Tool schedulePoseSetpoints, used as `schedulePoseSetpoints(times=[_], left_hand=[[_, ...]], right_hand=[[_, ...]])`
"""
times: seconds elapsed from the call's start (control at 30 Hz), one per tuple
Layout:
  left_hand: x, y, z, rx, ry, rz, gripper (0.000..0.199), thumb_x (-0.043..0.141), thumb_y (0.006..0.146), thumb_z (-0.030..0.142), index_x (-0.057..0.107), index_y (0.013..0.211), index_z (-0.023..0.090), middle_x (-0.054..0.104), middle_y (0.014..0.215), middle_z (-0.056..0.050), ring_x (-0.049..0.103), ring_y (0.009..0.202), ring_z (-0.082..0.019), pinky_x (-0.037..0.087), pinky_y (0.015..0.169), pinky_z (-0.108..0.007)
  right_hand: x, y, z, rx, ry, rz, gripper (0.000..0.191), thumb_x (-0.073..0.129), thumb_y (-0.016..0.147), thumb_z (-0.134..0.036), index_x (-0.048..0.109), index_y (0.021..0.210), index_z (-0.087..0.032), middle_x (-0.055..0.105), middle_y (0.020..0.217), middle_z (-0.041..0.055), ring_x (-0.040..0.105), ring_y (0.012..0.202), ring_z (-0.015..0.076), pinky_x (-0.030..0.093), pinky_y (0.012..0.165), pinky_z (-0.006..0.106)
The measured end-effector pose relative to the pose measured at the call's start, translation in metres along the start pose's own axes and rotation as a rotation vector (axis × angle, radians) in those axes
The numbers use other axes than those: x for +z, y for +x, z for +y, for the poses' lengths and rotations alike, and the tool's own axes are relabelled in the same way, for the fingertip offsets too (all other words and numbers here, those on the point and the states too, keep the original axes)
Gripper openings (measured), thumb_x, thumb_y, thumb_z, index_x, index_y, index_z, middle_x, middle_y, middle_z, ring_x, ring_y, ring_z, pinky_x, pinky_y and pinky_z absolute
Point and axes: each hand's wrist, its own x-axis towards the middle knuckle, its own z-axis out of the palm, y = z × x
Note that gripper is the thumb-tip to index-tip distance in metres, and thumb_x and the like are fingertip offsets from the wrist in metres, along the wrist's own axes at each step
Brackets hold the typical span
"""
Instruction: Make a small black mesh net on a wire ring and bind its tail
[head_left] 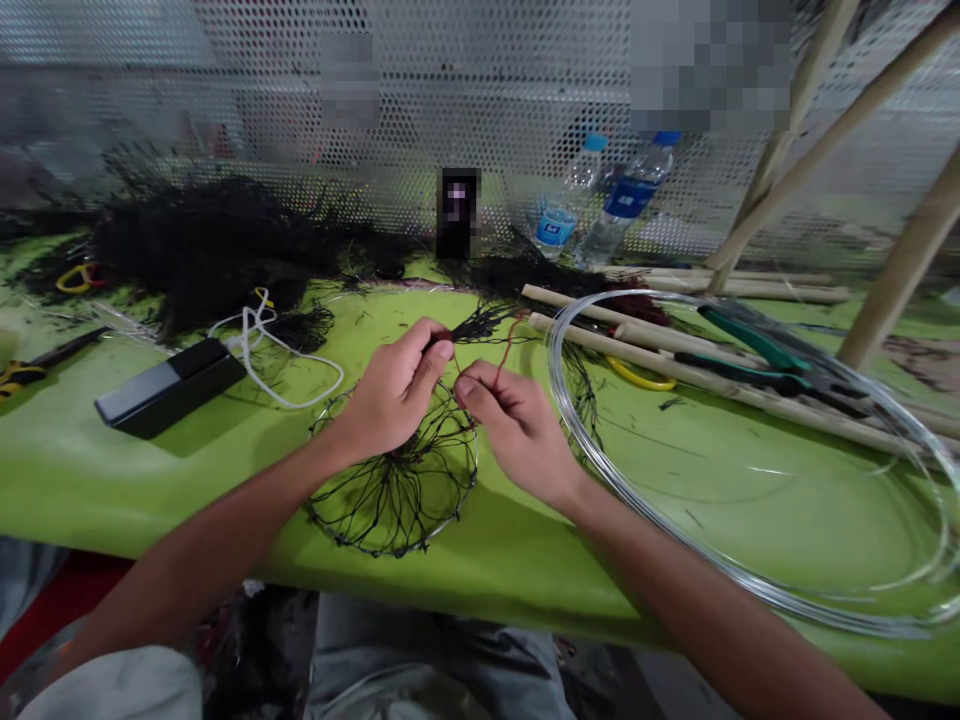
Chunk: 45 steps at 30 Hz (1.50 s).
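My left hand [401,385] pinches a thin dark red cord above the far side of a wire ring. Close beside it, my right hand [514,420] is closed on the same red cord [508,345], whose loose end curls up behind the fingers. Below both hands, the round wire ring with black netting [394,495] lies on the green table, its strands gathered at the middle. My hands cover part of its far rim. Black net strands [484,318] stretch out just beyond my left hand.
A large wire coil [600,460] lies right, over wooden sticks [720,385] and green-handled pliers [757,340]. Left are a black box [171,385], white cord [259,375] and scissors [56,355]. Black netting [202,240], a phone [456,225] and bottles [626,195] stand or lie behind.
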Motion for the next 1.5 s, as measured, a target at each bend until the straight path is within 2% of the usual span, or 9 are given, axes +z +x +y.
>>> schedulePoseSetpoints(times=[0.2,0.4,0.53,0.63,0.77,0.93,1.1,1.27,1.5], left_hand=[[0.001,0.007,0.002,-0.146,-0.297,-0.015,0.037,0.057,0.104,0.058,0.051,0.094,0.023,0.033,0.063,0.009,0.028,0.048,-0.008,0.025,0.043,-0.022],[-0.008,0.011,0.003,-0.177,-0.448,0.054,0.032,0.064,0.102,0.053,0.052,0.097,0.023,0.031,0.063,0.01,0.03,0.047,-0.007,0.03,0.041,-0.017],[-0.014,0.013,-0.001,-0.06,-0.388,0.258,0.027,0.065,0.103,0.047,0.053,0.096,0.024,0.039,0.063,0.009,0.039,0.049,-0.007,0.04,0.044,-0.018],[-0.015,0.013,-0.001,-0.045,-0.36,0.242,0.025,0.064,0.104,0.047,0.057,0.099,0.023,0.043,0.064,0.008,0.046,0.051,-0.008,0.047,0.047,-0.02],[-0.01,0.006,0.006,-0.047,-0.322,0.036,0.025,0.064,0.104,0.046,0.059,0.1,0.022,0.048,0.066,0.006,0.052,0.056,-0.01,0.053,0.053,-0.024],[-0.007,-0.007,0.016,-0.079,-0.121,-0.09,0.023,0.063,0.104,0.044,0.062,0.103,0.021,0.048,0.066,0.005,0.047,0.054,-0.01,0.042,0.05,-0.023],[-0.01,-0.013,0.026,-0.107,-0.148,-0.316,0.03,0.063,0.103,0.048,0.063,0.097,0.019,0.045,0.071,0.003,0.039,0.057,-0.009,0.033,0.05,-0.023],[-0.01,-0.017,0.023,-0.223,-0.53,-0.525,0.041,0.057,0.104,0.052,0.057,0.081,0.018,0.038,0.066,0.004,0.03,0.053,-0.008,0.025,0.049,-0.026],[-0.014,-0.011,0.025,-0.265,-0.653,-0.482,0.042,0.063,0.099,0.047,0.057,0.071,0.017,0.042,0.061,0.002,0.029,0.049,-0.008,0.021,0.045,-0.026]], right_hand=[[0.004,0.003,0.006,0.074,0.177,0.044,0.036,0.06,0.1,-0.039,0.051,0.069,-0.021,0.033,0.061,-0.0061,0.027,0.056,0.0097,0.02,0.055,0.03],[-0.021,0.028,0.029,0.441,0.627,0.319,0.026,0.072,0.083,-0.038,0.068,0.101,-0.019,0.041,0.063,-0.0073,0.028,0.052,0.0089,0.022,0.049,0.027],[-0.04,0.036,0.039,0.486,0.578,0.464,0.02,0.069,0.082,-0.029,0.061,0.098,-0.021,0.043,0.067,-0.0067,0.028,0.05,0.0083,0.023,0.048,0.026],[-0.041,0.032,0.038,0.363,0.358,0.544,0.035,0.072,0.082,-0.025,0.062,0.116,-0.027,0.064,0.103,0.0011,0.038,0.057,0.0091,0.03,0.051,0.027],[-0.029,0.021,0.024,-0.122,-0.174,0.334,0.041,0.071,0.092,-0.033,0.066,0.133,-0.03,0.06,0.142,0.0088,0.061,0.095,0.0204,0.051,0.085,0.039],[-0.017,0.017,0.015,-0.138,0.112,-0.074,0.048,0.068,0.095,-0.035,0.06,0.142,-0.032,0.061,0.153,0.0064,0.053,0.143,0.0282,0.04,0.121,0.051],[-0.021,0.02,0.021,0.023,0.485,-0.27,0.049,0.062,0.092,-0.031,0.065,0.141,-0.032,0.071,0.139,0.0038,0.066,0.124,0.0244,0.049,0.113,0.044],[-0.028,0.017,0.015,0.003,0.382,-0.387,0.032,0.071,0.091,-0.032,0.077,0.123,-0.029,0.075,0.115,0.0037,0.069,0.107,0.0219,0.055,0.097,0.038],[-0.026,0.017,0.017,-0.17,0.185,-0.217,0.016,0.077,0.095,-0.043,0.078,0.096,-0.026,0.069,0.098,0.0027,0.063,0.091,0.0173,0.052,0.082,0.032]])
